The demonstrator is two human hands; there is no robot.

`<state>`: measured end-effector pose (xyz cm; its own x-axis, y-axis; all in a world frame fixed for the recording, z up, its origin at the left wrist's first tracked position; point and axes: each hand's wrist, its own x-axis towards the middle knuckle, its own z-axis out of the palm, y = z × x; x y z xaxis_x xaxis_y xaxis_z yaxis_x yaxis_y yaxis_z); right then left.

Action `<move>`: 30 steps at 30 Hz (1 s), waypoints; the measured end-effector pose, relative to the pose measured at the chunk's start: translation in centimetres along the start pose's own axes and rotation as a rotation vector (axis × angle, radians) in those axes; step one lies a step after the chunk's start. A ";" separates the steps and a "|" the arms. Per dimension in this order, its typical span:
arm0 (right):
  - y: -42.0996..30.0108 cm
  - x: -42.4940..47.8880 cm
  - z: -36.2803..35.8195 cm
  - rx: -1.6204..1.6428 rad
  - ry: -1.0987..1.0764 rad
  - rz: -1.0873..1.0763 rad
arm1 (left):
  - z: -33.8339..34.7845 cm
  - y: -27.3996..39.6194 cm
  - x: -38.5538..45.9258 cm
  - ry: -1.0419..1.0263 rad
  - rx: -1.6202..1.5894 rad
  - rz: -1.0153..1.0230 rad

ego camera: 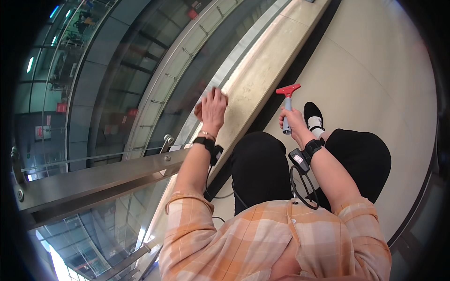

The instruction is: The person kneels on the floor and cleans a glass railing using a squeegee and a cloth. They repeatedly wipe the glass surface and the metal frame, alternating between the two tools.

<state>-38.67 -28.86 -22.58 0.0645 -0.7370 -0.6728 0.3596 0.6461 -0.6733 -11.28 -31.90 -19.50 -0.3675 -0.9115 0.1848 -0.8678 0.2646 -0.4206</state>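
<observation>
My left hand (213, 107) is closed over a folded brown cloth (199, 111), whose edges stick out on both sides of the fingers. It is at the glass side of a pale stone ledge (255, 82); whether the cloth touches the ledge or the glass I cannot tell. In my right hand (294, 121) is a scraper with a red head (288, 90) and a grey handle (288, 105). The fingers wrap the handle's lower half, and the head points away from me, above the floor beside the ledge.
A metal rail (105, 175) with glass fittings runs along my left. Glass panels (197, 66) stand beyond the ledge, with a lower level visible through them. A black skirting strip (270, 109) borders the tiled floor (365, 80). Cables (305, 191) hang from my wrist devices.
</observation>
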 end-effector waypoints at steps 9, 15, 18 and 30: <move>0.4 0.2 0.9 -0.005 -0.011 0.042 | 0.5 1.1 7.0 0.126 0.166 0.005; 0.8 0.4 0.6 -0.006 -0.033 0.054 | 4.4 1.5 -2.2 -0.161 0.082 0.002; 1.0 0.6 0.8 -0.015 -0.035 0.047 | 2.5 0.0 -4.1 -0.048 0.044 -0.073; 0.5 0.0 1.7 -0.014 -0.125 0.030 | -2.2 -2.1 -9.8 0.146 0.067 -0.326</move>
<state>-36.89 -28.88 -22.34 0.1910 -0.7359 -0.6496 0.3432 0.6701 -0.6582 -6.58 -22.80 -18.47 -0.1229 -0.8887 0.4417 -0.9254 -0.0582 -0.3746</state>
